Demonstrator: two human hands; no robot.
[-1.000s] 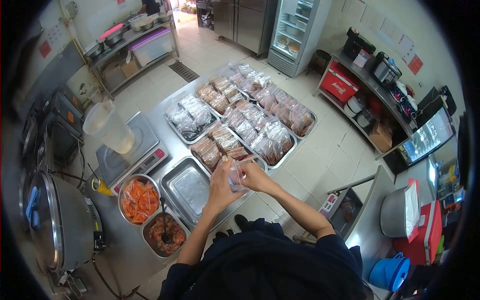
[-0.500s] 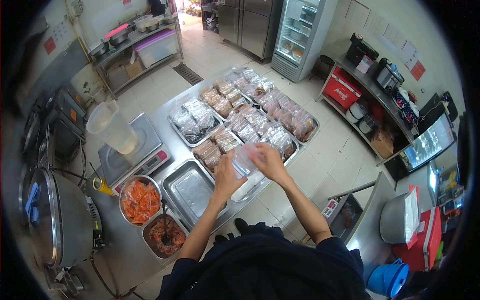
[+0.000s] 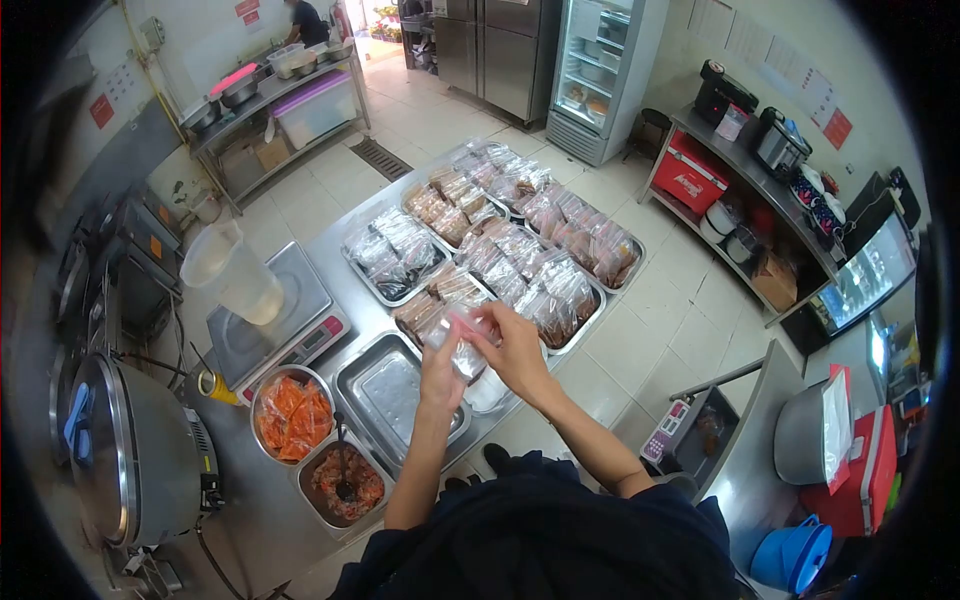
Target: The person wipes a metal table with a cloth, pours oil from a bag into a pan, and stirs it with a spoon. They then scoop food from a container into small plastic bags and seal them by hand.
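Note:
Between my two hands is a clear plastic bag (image 3: pixel 467 362). My left hand (image 3: pixel 440 368) pinches it from the left, thumb and fingers closed on its upper edge. From the right, my right hand (image 3: pixel 513 350) also has its fingers closed on the bag. Just below the bag lies a white item (image 3: pixel 487 391), partly covered. Beyond the hands, steel trays (image 3: pixel 566 345) hold rows of filled clear bags (image 3: pixel 540 285). To the left are a shallow steel tray (image 3: pixel 380 385), a bowl of orange packets (image 3: pixel 292 415) and a pan of reddish chopped food (image 3: pixel 345 482) with a black-handled ladle (image 3: pixel 343 460).
A digital scale (image 3: pixel 285 330) carries a clear plastic jug (image 3: pixel 235 275) at the left. A large lidded steel cooker (image 3: pixel 150 450) stands nearer. On the right are a steel pot (image 3: pixel 808 440) and a blue bucket (image 3: pixel 790 553). Another person (image 3: pixel 307 22) is at the far counter.
Both hands have come closer together and slightly lower, and the bag looks more bunched between them. The view has shifted a little, and the far person shows more.

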